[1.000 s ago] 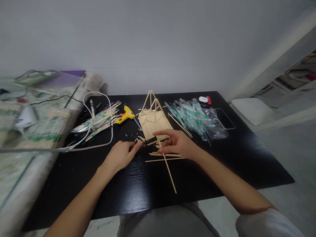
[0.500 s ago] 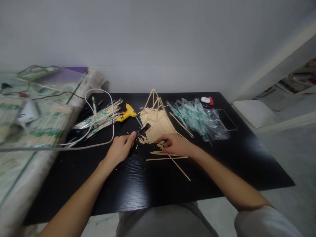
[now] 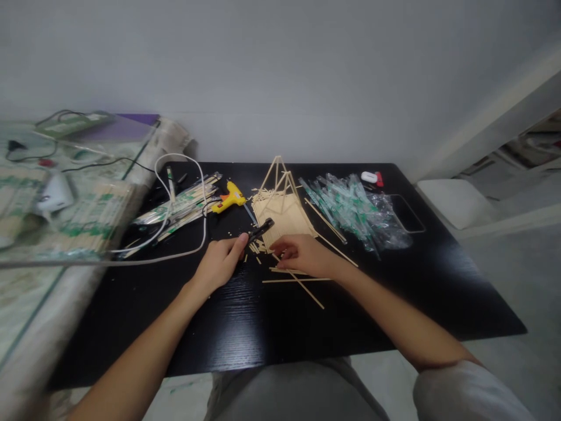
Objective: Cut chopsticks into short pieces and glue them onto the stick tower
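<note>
My left hand (image 3: pixel 221 260) is closed around a black tool that looks like pliers (image 3: pixel 260 230), its head pointing up and right. To the right, my right hand (image 3: pixel 304 255) has its fingers curled together on a thin wooden stick (image 3: pixel 308 289), which slants down to the right beneath it. My fingers partly cover the stick's upper end. Just beyond both hands stands a wooden stick structure: a flat base (image 3: pixel 289 222) of sticks laid side by side, topped by peaked triangular frames (image 3: pixel 284 181). Short cut stick pieces (image 3: pixel 256 247) lie along its near left edge.
A yellow glue gun (image 3: pixel 228 197) lies left of the structure. Wrapped chopsticks (image 3: pixel 184 202) and a looping white cable (image 3: pixel 204 234) are further left. Right are empty plastic wrappers (image 3: pixel 346 204), a phone-like flat object (image 3: pixel 407 213) and a white case (image 3: pixel 369 176). Loose sticks (image 3: pixel 293 280) lie near my right hand.
My right hand has shifted slightly away from me and left, drawing the slanting stick up and left with it. My left hand still holds the black tool. The view has shifted slightly.
</note>
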`<state>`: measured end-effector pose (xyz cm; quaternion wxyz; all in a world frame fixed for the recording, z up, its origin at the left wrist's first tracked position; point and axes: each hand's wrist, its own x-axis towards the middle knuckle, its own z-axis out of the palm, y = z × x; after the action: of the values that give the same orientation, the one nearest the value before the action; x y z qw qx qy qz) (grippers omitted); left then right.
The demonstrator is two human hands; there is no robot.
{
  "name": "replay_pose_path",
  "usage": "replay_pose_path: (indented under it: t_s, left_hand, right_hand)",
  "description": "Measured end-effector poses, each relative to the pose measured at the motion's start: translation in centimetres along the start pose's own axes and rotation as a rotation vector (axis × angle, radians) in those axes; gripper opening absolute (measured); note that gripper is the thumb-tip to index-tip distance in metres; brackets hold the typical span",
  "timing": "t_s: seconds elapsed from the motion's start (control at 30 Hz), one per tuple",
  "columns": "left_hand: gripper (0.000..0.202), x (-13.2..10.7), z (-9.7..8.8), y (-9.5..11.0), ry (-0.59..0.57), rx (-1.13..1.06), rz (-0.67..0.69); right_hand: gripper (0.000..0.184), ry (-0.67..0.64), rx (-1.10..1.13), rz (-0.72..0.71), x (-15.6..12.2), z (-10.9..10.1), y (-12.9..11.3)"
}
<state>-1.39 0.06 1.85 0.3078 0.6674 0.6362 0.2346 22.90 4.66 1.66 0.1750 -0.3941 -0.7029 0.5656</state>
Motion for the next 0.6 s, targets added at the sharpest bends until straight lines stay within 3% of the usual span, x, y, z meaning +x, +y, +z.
replay_pose_path:
  t_s: [0.13, 0.27, 0.47, 0.6]
  left_hand:
    - [0.067, -0.1, 0.3, 0.2, -0.013, 0.005, 0.020]
    - [0.067, -0.2, 0.5, 0.1, -0.022, -0.001, 0.031]
    - [0.065, -0.1, 0.6, 0.0, -0.022, -0.017, 0.053]
    - [0.065, -0.1, 0.7, -0.1, -0.024, -0.016, 0.054]
  right_hand:
    - [0.026, 0.023, 0.084, 0.011, -0.6, -0.3, 0.0]
    - [0.023, 0.073, -0.017, 0.013, -1.5, -2.1, -0.6]
    - [0.012, 0.371, -0.309, 0.062, -2.6, -7.1, 0.6]
    - [0.012, 0.451, -0.474, 0.126, -2.9, -8.6, 1.9]
